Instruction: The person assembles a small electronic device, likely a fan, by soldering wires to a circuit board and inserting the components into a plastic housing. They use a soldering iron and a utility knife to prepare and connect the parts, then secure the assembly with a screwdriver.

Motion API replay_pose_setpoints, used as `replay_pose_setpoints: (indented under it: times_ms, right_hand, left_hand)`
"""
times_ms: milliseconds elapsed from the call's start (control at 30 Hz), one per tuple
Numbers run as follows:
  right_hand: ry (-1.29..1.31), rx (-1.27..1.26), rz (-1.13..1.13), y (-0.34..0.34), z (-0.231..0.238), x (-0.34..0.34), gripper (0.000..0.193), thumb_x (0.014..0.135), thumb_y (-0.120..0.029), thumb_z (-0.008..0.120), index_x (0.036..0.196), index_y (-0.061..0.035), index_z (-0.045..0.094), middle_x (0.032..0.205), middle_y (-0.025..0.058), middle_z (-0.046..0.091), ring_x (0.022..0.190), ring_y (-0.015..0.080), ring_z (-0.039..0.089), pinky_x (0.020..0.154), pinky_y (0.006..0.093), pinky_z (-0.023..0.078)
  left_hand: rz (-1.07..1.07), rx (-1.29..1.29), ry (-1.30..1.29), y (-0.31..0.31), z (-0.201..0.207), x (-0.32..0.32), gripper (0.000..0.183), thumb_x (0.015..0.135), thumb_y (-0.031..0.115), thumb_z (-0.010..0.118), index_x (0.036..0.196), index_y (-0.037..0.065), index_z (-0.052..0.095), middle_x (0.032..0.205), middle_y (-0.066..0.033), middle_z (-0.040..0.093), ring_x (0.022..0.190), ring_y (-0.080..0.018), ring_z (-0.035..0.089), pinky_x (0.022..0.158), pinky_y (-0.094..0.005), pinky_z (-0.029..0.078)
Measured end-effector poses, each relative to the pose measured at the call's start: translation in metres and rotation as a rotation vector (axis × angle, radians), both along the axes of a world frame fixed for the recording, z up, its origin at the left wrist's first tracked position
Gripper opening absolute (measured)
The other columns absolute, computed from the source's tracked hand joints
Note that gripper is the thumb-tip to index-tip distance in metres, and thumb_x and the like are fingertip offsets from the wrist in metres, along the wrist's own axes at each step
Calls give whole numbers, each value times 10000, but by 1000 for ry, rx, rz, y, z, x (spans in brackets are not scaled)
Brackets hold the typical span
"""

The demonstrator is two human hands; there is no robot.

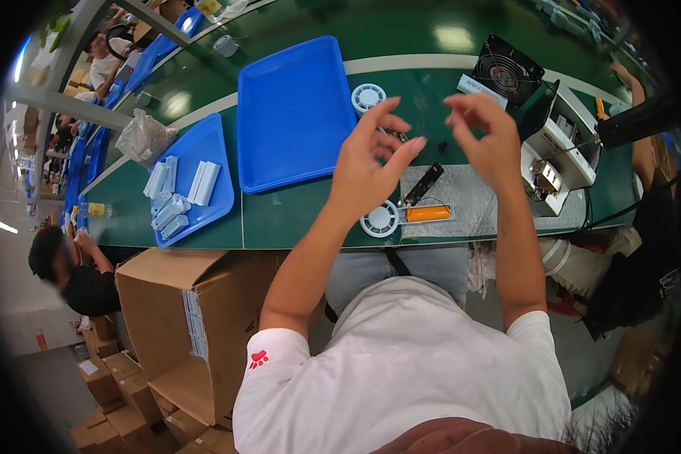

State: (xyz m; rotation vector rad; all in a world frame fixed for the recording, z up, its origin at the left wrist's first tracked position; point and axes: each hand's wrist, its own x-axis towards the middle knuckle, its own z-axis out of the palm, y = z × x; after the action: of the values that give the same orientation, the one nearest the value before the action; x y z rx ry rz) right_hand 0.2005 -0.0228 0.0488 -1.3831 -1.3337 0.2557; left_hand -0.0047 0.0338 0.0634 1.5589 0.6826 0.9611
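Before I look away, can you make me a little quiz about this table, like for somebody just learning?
1. What colour is the cylinder beside the pale round grille nearer the person?
2. True or false: the clear plastic bag is left of the large blue tray.
3. Which hand is nearer the black fan, left or right?

Key: 1. Orange. 2. True. 3. The right hand.

We see dark lettering on white strip point(483, 88) beside black fan point(511, 68); more dark letters on white machine point(579, 174), too small for us to make out; pale, unreadable marking on black clothing point(632, 280) at right; red paw sign point(259, 359) on white sleeve point(284, 352)
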Motion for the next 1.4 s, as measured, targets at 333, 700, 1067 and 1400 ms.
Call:
replay_pose_setpoints:
  times_ms: [333,700,1067,1400]
  right_hand:
    - [600,-216,299,-52,-23,23,240,987,11,658,1224,20,693,1048,98,728,840,131,689,729,263,569]
    - [654,193,24,-60,-33,5,270,1128,-159,484,1087,35,668,1135,182,724,898,188,713,822,326,589]
    - [191,41,58,-127,-35,-22,127,1065,-26,561,1044,60,652,987,152,741,759,161,715,684,270,587]
    - [-212,-86,111,-107,-39,-25,66,1021,-21,625,999,12,677,913,99,741,692,158,705,630,262,562]
  left_hand:
    - [-91,-429,-262,22,-33,14,328,1082,261,613,1156,-44,709,932,-75,715,804,-127,682,744,-262,573]
    - [-114,49,300,14,-41,6,346,1083,265,555,1175,-6,749,1041,-120,784,930,-195,724,824,-324,571]
    - [-238,754,680,-52,-38,-7,501,734,274,895,1187,130,736,1164,-33,711,1026,-263,658,849,-380,538]
    - [-225,759,758,-55,-45,-8,396,769,202,854,1149,157,751,1026,14,711,898,-228,655,790,-375,514]
